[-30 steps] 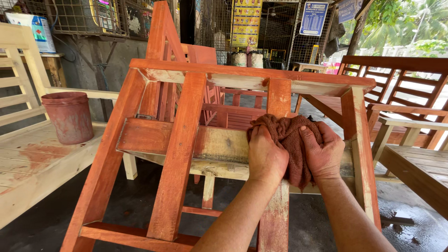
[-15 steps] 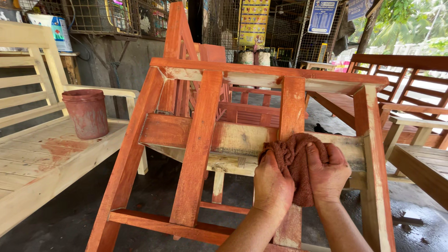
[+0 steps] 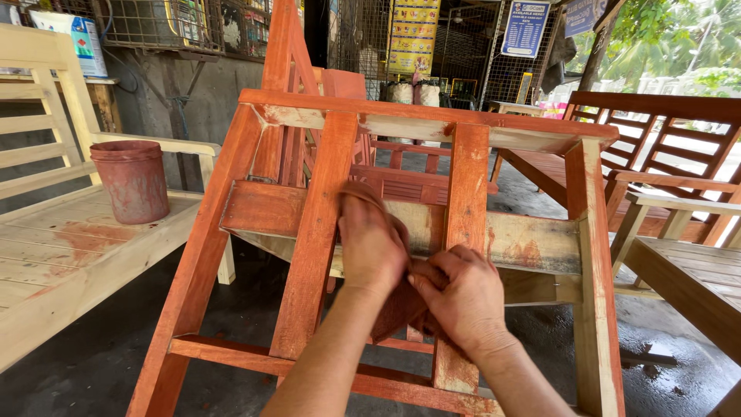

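The upturned wooden furniture frame [image 3: 432, 232] already wears reddish-orange stain on its legs, top rail and lower rungs, while, by my reading, the broad cross board [image 3: 532, 243] near the frame's right edge, patchy and pale, is left to coat. At the frame's middle the left hand [image 3: 373, 245] presses a stain-soaked rag [image 3: 397, 305] flat against the board, fingers closed over it. The right hand [image 3: 461, 300] pinches the rag's lower end just beside it.

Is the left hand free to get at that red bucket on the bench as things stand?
Probably not at once. The left hand is pressed on the stained rag against the chair frame, and that frame's slanted leg stands between it and the red bucket on the pale bench.
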Demonstrator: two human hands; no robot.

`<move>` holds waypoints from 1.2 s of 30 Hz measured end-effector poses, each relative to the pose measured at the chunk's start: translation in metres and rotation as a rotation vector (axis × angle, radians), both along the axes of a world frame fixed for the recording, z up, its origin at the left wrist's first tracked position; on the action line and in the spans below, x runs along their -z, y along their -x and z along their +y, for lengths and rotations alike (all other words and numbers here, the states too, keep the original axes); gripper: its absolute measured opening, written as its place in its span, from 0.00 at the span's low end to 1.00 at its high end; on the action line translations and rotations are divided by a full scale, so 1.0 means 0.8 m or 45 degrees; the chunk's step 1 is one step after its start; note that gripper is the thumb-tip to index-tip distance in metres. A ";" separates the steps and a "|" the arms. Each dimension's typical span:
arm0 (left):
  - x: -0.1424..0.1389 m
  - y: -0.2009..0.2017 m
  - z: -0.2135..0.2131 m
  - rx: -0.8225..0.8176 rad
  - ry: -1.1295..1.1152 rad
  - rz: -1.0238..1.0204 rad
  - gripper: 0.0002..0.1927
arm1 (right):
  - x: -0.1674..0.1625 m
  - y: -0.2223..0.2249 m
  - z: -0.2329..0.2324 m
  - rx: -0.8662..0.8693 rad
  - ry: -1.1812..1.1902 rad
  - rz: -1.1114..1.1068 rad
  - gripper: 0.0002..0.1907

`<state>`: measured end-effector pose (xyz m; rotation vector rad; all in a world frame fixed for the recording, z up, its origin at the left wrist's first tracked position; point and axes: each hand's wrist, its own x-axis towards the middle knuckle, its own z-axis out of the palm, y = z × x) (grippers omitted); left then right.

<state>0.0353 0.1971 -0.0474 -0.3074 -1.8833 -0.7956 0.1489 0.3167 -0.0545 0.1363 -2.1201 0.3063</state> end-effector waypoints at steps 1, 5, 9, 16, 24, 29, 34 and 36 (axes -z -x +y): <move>0.001 -0.001 0.002 -0.299 0.368 0.114 0.34 | 0.007 0.003 -0.001 -0.014 -0.056 0.033 0.11; 0.005 -0.019 0.017 0.239 0.343 -0.297 0.24 | 0.033 0.000 0.016 -0.279 0.051 0.273 0.08; 0.006 -0.038 0.034 0.594 0.477 -0.179 0.21 | 0.047 0.004 0.025 -0.428 0.445 0.319 0.06; -0.010 -0.018 0.013 0.259 0.304 -0.599 0.19 | 0.048 0.009 0.017 -0.184 0.246 0.380 0.04; 0.018 -0.035 0.029 0.120 0.635 -0.594 0.26 | 0.051 0.013 0.013 -0.112 0.286 0.351 0.04; 0.009 -0.039 0.043 0.373 0.649 -0.416 0.30 | 0.051 0.015 0.016 -0.019 0.256 0.351 0.07; -0.029 -0.030 0.028 0.265 0.420 -0.578 0.32 | 0.054 0.016 0.022 0.226 0.308 0.301 0.21; -0.042 -0.027 0.027 0.200 0.346 -0.657 0.30 | 0.055 0.020 0.024 0.158 0.383 0.316 0.24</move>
